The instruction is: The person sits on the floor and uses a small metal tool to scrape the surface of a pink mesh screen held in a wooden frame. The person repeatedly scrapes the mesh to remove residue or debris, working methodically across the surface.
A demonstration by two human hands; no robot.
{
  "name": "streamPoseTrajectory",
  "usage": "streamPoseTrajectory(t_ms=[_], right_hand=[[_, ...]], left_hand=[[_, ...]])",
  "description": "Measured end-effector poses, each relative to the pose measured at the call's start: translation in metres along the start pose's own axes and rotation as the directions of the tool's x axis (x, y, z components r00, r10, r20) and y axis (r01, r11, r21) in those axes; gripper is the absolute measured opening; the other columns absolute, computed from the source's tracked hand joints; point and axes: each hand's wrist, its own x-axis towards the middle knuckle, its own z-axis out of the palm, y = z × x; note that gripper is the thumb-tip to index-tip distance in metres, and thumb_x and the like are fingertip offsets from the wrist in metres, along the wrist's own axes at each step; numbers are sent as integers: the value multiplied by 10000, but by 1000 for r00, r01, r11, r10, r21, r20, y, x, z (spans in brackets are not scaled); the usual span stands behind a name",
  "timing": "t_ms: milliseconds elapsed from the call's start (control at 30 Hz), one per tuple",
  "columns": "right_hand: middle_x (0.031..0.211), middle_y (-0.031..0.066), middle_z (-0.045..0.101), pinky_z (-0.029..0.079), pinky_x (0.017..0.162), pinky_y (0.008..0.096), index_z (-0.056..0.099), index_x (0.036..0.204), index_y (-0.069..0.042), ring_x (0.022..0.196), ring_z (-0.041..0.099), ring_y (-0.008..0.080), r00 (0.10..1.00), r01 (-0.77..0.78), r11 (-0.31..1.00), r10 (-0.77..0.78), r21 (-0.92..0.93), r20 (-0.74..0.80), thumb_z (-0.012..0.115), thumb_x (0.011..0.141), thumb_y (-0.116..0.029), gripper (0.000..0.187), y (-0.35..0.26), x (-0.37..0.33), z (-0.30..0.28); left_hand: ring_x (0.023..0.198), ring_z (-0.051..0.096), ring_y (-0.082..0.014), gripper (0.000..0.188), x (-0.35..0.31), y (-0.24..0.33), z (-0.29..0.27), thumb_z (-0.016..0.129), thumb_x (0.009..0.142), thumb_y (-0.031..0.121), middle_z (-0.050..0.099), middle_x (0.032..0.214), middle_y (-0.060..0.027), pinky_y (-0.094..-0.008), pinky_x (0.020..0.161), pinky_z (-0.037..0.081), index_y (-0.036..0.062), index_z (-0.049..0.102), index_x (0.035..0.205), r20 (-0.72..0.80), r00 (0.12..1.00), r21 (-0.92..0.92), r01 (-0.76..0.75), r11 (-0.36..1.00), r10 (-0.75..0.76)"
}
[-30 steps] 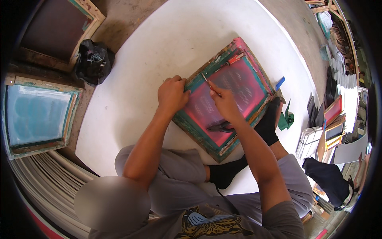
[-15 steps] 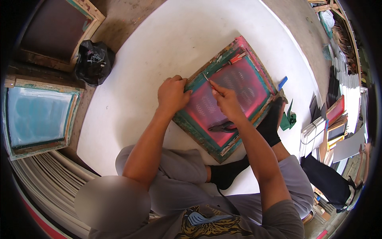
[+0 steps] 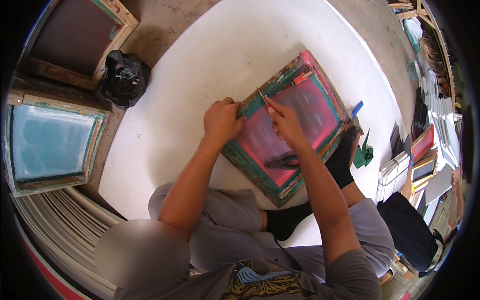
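Observation:
A screen-printing frame (image 3: pixel 280 192) with green, paint-stained wooden sides and pink mesh lies tilted on the white surface. My left hand (image 3: pixel 223 122) grips its left side, thumb on the inner edge. Over the upper left part of the mesh, my right hand (image 3: pixel 286 124) is closed round a thin pointed metal tool (image 3: pixel 262 95). The tool's tip points up and left, near the frame's upper left side; whether it touches cannot be made out. Black pliers (image 3: pixel 283 163) rest on the lower mesh. A red-handled tool (image 3: pixel 301 78) lies near the top corner.
A blue object (image 3: pixel 356 108) and a crumpled green strip (image 3: pixel 364 156) lie right of the frame, near my foot in a black sock (image 3: pixel 342 155). Left stand a black plastic bag (image 3: pixel 125 82), a blue screen frame (image 3: pixel 50 142) and a dark one (image 3: pixel 72 37). Stacked boards (image 3: pixel 65 225) lie lower left.
My right hand has lifted slightly with the metal tool, whose tip has shifted a little up. The whole view has shifted slightly. My left hand keeps its hold on the frame.

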Motion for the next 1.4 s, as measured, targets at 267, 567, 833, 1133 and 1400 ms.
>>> streamPoseTrajectory(t_ms=[267,567,833,1133,1400], right_hand=[[1046,99,766,549,920,347,601,1522,-86,946,709,186,959,208,910,-262,-358,-111,602,1094,-203,444,16,-31,-7],[1111,252,763,559,902,436,689,1353,-22,1024,753,383,911,125,944,-231,-307,-340,670,1026,-281,417,21,-41,-13],[1073,233,754,552,889,483,715,1193,-9,993,736,405,826,-12,920,-212,-392,-522,654,1040,-313,346,57,-55,3],[1064,207,756,560,877,415,672,1354,-30,981,745,320,907,-29,984,-48,-175,-418,655,1049,-255,379,32,-84,27],[1128,232,758,564,937,444,677,1331,-34,1058,748,378,914,148,959,-226,-243,-337,691,1016,-187,351,35,-88,33]], left_hand=[[1052,697,-325,337,-3,6,6,811,844,288,723,1110,-89,-457,891,592,99,792,1121,-107,994,-19,-12,1000,10],[1011,725,-329,294,2,17,-4,788,827,285,731,1092,-112,-462,876,585,96,811,1051,155,986,166,40,985,-66],[966,728,-351,328,-5,22,-5,846,790,357,712,990,-127,-494,825,580,114,836,1009,59,998,90,27,996,-33],[977,751,-355,360,-4,21,-31,883,774,361,770,1003,-151,-483,832,597,87,833,1003,277,954,32,106,994,-111],[963,767,-340,396,-8,18,-40,910,773,415,790,982,-142,-480,817,603,99,834,1000,395,898,136,150,979,-192]])
